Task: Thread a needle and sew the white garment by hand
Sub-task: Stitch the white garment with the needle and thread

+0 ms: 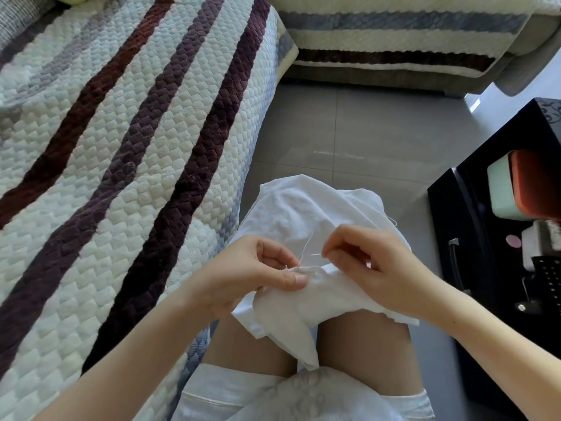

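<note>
Evidently you are mid-stitch: your left hand [258, 276] pinches a fold of the garment [303, 214] on your lap, your right hand [367, 262] pinches the needle [317, 254] just above it, thread [306, 246] trailing, so next aim the tip into that fold

garment [303, 214]: on knees [364, 341] | sofa [121, 147]: left of garment | second sofa [394, 41]: beyond garment | floor [349, 126]: between garment and second sofa | surface [473, 208]: right of garment | box [513, 189]: on surface, right of garment

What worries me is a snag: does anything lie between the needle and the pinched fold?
Nothing visible. The needle in the right hand points over bare garment toward the fold the left hand pinches; only its thread rises nearby.
</note>
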`<state>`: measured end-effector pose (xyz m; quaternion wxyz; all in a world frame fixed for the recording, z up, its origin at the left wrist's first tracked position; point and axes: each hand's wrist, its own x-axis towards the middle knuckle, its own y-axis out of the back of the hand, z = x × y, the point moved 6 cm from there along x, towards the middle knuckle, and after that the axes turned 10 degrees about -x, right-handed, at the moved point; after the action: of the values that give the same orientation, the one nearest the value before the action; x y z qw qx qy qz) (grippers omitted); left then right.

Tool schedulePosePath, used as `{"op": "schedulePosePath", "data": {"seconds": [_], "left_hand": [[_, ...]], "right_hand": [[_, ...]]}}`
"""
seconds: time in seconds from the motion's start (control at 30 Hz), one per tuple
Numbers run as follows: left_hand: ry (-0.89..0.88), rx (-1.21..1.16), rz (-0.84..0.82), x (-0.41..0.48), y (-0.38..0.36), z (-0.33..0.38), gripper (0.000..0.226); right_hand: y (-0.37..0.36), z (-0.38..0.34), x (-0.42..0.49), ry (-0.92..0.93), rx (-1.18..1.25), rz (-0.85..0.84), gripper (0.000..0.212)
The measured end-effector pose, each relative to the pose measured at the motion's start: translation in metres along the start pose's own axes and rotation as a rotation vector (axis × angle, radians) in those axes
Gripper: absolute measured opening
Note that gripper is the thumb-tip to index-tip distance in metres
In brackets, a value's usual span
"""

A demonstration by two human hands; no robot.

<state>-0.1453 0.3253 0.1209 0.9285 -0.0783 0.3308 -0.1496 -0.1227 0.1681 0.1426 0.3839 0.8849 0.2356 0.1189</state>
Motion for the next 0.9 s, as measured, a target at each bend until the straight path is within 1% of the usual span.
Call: {"op": "schedulePosePath", "data": {"seconds": [0.07,0.17,0.27,0.43,0.6,0.8,0.9], "left_hand": [[-0.003,0.000,-0.005,-0.0008,0.0003,-0.0002,0.015],[-0.011,0.012,-0.022,-0.0021,0.0004,0.0000,0.010],[-0.019,0.006,-0.032,-0.0031,0.0006,0.0005,0.015],[-0.039,0.008,-0.071,-0.0028,0.0005,0.0020,0.009],[-0.052,0.027,-0.067,-0.0030,0.0004,0.0036,0.018],[-0.051,0.021,-0.100,-0.0031,0.0003,0.0034,0.008],[-0.075,0.018,-0.118,-0.0038,-0.0018,0.0040,0.007]], "right_hand": [[-0.0052,0.0008,-0.0014,-0.006,0.029,-0.003,0.017],[-0.0066,0.0008,-0.0002,-0.014,0.048,0.005,0.013],[-0.0082,0.0005,0.0002,0.008,0.062,-0.027,0.015],[-0.0107,0.0010,-0.0002,0.005,0.108,-0.066,0.012],[-0.0109,0.0031,-0.0002,-0.034,0.194,-0.073,0.011],[-0.0110,-0.0006,0.0006,-0.038,0.259,-0.089,0.011],[-0.0109,-0.0017,0.0014,-0.031,0.283,-0.091,0.010]]}}
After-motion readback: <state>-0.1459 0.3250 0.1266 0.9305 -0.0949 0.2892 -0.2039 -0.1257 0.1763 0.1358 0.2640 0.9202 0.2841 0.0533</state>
